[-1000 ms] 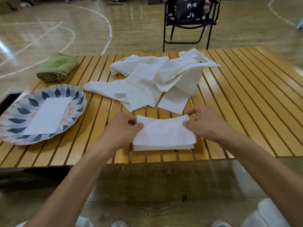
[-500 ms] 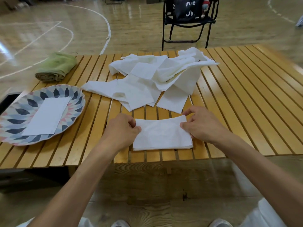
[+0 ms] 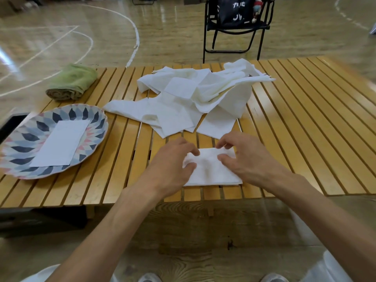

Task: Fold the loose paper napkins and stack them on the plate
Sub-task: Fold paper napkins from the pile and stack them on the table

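Observation:
A folded white napkin (image 3: 211, 169) lies flat near the front edge of the slatted wooden table (image 3: 305, 129). My left hand (image 3: 173, 165) covers its left part, with fingertips and thumb resting on top. My right hand (image 3: 248, 159) rests on its right part, with fingertips at the upper edge and the thumb on the paper. Behind them lies a loose pile of white napkins (image 3: 193, 98). At the left, a patterned plate (image 3: 24, 139) carries one folded napkin (image 3: 61, 143).
A rolled green towel (image 3: 73, 81) sits at the table's back left corner. A black folding chair (image 3: 236, 27) with a dark bag stands behind the table. A dark object (image 3: 12, 125) shows at the left edge beside the plate.
Both hands left the napkin's upper corners and moved inward and down onto it. The top layer has been laid down, so the napkin now lies flat.

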`<state>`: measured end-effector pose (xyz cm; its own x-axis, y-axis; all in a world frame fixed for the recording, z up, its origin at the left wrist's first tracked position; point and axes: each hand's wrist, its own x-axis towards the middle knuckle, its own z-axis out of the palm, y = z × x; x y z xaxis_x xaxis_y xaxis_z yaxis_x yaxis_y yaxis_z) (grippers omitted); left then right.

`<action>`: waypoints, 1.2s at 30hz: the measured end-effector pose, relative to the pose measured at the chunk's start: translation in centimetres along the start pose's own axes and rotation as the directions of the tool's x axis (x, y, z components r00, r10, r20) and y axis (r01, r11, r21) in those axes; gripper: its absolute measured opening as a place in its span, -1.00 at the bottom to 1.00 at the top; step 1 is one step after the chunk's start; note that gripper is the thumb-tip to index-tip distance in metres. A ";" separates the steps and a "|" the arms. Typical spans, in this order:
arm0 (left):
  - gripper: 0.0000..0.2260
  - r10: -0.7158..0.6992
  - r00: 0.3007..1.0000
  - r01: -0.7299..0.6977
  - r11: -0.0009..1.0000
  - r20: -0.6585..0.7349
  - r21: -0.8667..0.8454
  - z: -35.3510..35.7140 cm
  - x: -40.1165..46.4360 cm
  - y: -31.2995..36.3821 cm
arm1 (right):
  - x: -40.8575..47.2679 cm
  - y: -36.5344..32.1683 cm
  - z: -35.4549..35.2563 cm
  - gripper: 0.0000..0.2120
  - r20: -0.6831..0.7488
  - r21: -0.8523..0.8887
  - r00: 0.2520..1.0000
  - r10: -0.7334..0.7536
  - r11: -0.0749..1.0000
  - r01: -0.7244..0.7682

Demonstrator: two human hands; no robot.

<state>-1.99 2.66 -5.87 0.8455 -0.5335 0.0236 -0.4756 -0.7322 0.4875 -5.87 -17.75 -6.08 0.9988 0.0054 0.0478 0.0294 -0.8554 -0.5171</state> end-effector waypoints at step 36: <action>-0.60 -0.054 0.998 0.055 0.998 0.029 -0.032 0.1 0.0 0.3 | 1.2 -0.3 -1.8 -0.87 -0.529 0.237 0.848 0.011 0.962 0.136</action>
<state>-2.13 2.39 -5.83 0.8628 -0.5048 -0.0280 -0.4200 -0.7465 0.5160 -4.77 -18.42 -4.31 0.8276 -0.2787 0.4872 0.1729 -0.6992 -0.6937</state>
